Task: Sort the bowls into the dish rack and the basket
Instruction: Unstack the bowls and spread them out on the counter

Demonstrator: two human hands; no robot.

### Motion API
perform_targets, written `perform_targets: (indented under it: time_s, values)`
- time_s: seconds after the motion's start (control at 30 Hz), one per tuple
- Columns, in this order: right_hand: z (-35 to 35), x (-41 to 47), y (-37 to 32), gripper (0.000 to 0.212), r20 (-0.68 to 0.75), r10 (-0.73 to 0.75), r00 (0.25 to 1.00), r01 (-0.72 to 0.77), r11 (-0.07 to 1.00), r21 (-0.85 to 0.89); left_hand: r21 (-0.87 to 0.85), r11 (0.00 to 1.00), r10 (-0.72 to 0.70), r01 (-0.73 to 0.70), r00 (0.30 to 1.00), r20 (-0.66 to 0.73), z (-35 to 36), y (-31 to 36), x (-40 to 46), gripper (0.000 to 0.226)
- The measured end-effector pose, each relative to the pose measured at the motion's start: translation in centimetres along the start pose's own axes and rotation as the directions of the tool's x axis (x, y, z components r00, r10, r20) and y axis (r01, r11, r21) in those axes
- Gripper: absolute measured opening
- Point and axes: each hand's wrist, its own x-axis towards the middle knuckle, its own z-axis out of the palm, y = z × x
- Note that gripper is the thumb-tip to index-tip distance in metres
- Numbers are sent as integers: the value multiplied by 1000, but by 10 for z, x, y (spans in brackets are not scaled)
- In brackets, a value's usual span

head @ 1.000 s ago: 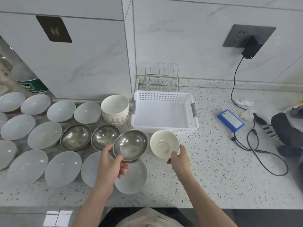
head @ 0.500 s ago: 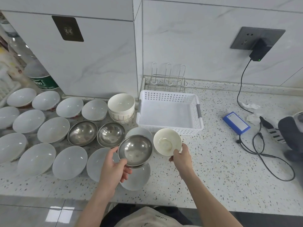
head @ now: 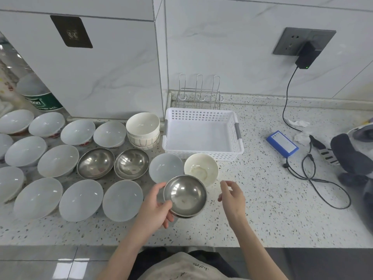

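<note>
My left hand (head: 156, 207) grips a steel bowl (head: 185, 196) by its left rim, held above the counter's front. My right hand (head: 232, 196) hovers just right of it, fingers loosely curled, holding nothing. A cream bowl (head: 201, 168) stands on the counter in front of the white plastic basket (head: 240, 147), which holds nothing. The wire dish rack (head: 199, 96) stands behind the basket against the wall, with no bowls in it. Two more steel bowls (head: 95, 163) (head: 131, 163) and several white bowls (head: 121, 200) lie to the left.
A stack of cream bowls (head: 143, 128) stands left of the basket. A blue box (head: 282, 143), black cables (head: 314, 178) and a dark soft object (head: 351, 156) lie to the right. A charger (head: 305, 55) is plugged into the wall socket. A bottle (head: 38, 96) stands at the far left.
My right hand has let go of the cream bowl, which now stands on the counter, and pulled back. My left hand has brought the steel bowl nearer and rightward.
</note>
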Motion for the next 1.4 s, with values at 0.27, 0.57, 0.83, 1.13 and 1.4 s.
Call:
perform_targets:
  time_s: [0.27,0.57,0.83,1.13,1.4]
  values:
    - [-33,-24,28,14,245,-102,964,128,987,-94,106,994,0,-14,991,133,40,-14,-2,51]
    - [-42,-11,41,25,308,-136,941,235,921,-310,244,969,12,-35,996,93,63,-22,-2,58]
    - [-36,-7,45,31,332,-227,916,350,856,-381,516,855,14,-56,996,84,67,-12,-8,110]
    - [-32,-2,44,32,377,-198,905,349,851,-392,612,791,-22,-7,999,40,69,-7,-5,107]
    - [-36,3,41,29,437,-188,880,375,840,-392,664,746,-79,58,997,2,75,-12,-3,124]
